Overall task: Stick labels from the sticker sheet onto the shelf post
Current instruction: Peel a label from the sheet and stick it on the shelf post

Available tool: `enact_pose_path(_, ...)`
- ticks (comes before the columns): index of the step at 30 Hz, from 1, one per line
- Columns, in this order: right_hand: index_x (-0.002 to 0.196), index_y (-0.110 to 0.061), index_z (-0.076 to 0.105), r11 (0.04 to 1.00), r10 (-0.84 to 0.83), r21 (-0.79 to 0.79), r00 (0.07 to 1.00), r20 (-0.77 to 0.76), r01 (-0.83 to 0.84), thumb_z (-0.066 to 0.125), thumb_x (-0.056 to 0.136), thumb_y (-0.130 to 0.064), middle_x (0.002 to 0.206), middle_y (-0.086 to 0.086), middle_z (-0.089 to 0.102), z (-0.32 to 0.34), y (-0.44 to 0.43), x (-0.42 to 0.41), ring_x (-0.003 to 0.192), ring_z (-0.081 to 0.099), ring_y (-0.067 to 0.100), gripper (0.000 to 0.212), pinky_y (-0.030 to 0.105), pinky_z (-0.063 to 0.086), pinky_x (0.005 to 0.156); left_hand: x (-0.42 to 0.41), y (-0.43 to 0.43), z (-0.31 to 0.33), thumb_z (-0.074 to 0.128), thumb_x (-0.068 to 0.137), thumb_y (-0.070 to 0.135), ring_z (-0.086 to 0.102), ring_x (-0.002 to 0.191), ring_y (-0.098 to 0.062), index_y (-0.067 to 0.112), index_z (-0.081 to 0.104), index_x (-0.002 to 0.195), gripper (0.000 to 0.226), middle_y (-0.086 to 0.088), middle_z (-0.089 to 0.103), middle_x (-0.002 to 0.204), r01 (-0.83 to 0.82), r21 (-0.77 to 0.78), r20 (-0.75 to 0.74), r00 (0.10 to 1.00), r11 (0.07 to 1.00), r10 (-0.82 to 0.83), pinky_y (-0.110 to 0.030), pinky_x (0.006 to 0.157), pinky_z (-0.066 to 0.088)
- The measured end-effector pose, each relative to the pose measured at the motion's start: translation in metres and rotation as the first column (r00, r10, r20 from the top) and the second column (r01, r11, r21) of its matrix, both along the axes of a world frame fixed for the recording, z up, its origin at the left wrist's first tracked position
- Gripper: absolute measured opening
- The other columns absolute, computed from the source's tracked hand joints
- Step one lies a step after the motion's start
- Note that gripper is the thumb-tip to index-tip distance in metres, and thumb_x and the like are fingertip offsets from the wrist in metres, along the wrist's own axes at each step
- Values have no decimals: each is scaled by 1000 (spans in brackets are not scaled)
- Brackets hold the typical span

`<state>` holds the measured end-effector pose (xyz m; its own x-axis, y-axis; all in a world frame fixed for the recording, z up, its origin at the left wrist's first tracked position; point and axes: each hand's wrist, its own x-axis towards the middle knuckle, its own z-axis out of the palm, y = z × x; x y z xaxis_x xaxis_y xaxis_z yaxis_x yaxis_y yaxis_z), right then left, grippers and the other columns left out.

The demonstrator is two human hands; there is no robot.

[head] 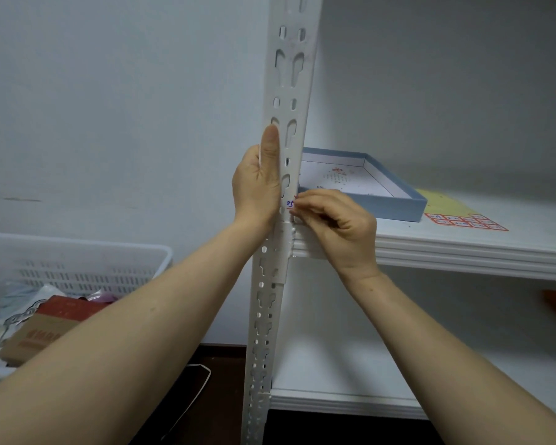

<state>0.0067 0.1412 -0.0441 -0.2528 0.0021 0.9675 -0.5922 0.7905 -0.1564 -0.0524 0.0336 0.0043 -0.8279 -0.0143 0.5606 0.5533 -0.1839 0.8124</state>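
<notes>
The white slotted shelf post [291, 78] stands upright in the middle of the view. My left hand [257, 184] lies flat against its left face, thumb pointing straight up. My right hand [334, 220] has its fingers curled and holds a small label [290, 203] with blue writing and a red edge against the post, just above the shelf joint. The sticker sheet [466, 221], with red-bordered labels on yellow backing, lies on the white shelf [463, 248] at the right.
A shallow blue box [395, 203] with a printed paper inside sits on the shelf behind my right hand. A white plastic basket [77, 258] holding cartons and bags stands at the lower left. A lower shelf board [350, 399] runs below.
</notes>
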Motion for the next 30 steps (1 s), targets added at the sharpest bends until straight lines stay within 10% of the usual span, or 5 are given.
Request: enact_pose_path(30,85,-2,74,978,-73,196,997,-16,75,71,80,-7,79,7,71,13,7,-3,75,62,12,7,17,50,75,2,-1,2,36,95,53,36,57,-7,16,34,66,48,3,38,63,-9,-6,1,1000,1000,9,-19,56,34)
